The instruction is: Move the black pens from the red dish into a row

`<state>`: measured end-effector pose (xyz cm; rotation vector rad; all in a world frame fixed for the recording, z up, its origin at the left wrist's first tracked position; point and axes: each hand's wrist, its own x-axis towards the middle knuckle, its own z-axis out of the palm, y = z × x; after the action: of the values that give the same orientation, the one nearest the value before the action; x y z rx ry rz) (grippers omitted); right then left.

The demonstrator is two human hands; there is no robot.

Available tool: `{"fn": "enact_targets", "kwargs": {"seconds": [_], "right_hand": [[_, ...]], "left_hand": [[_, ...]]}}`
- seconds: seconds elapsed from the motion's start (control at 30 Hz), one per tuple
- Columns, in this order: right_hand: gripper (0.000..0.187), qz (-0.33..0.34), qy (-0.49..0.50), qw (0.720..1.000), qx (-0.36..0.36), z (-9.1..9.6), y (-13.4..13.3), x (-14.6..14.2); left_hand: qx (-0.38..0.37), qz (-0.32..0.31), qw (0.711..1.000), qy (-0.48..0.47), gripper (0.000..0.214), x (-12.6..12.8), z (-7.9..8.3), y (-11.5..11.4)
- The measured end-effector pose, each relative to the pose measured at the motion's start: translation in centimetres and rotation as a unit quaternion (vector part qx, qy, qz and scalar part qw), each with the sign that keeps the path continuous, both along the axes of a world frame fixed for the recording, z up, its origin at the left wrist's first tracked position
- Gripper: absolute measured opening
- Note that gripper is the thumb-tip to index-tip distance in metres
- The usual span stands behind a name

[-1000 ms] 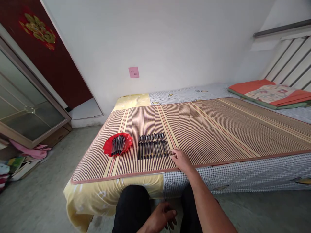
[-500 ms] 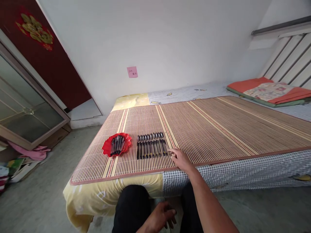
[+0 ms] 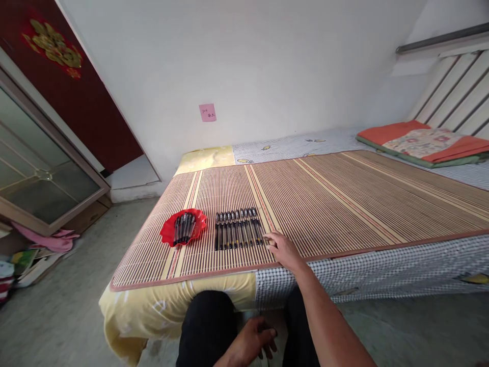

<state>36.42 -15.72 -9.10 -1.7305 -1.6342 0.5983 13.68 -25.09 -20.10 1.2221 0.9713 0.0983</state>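
A row of pens (image 3: 237,229) lies on the striped mat (image 3: 328,199), right of a red dish (image 3: 165,235) holding more. The right hand (image 3: 281,247), its fingers bent and loosely parted, is at the row's right end, perhaps touching the last pen (image 3: 257,227). The left hand (image 3: 252,339) hangs between the knees (image 3: 208,321), fingers slack and apart.

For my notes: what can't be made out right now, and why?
In the head view:
Right hand: too small to tell whether it touches the rightmost pen.
Pens in the red bowl: too overlapped to count.
Pink note: writing too small to read.
Left hand: forearm cut off by the bottom edge.
Folded bedding: cut off by the right edge.
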Motion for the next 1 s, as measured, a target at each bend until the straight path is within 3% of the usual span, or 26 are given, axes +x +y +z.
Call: {"fn": "enact_targets", "kwargs": {"seconds": [0.27, 1.0], "right_hand": [[0.04, -0.002, 0.014, 1.0, -0.002, -0.7, 0.4, -0.1], [0.027, -0.058, -0.009, 0.998, 0.011, -0.4, 0.6, -1.1]], "left_hand": [[0.001, -0.007, 1.0, 0.013, 0.039, 0.1, 0.1, 0.2], [-0.005, -0.001, 1.0, 0.022, 0.033, 0.2, -1.2, 0.2]]}}
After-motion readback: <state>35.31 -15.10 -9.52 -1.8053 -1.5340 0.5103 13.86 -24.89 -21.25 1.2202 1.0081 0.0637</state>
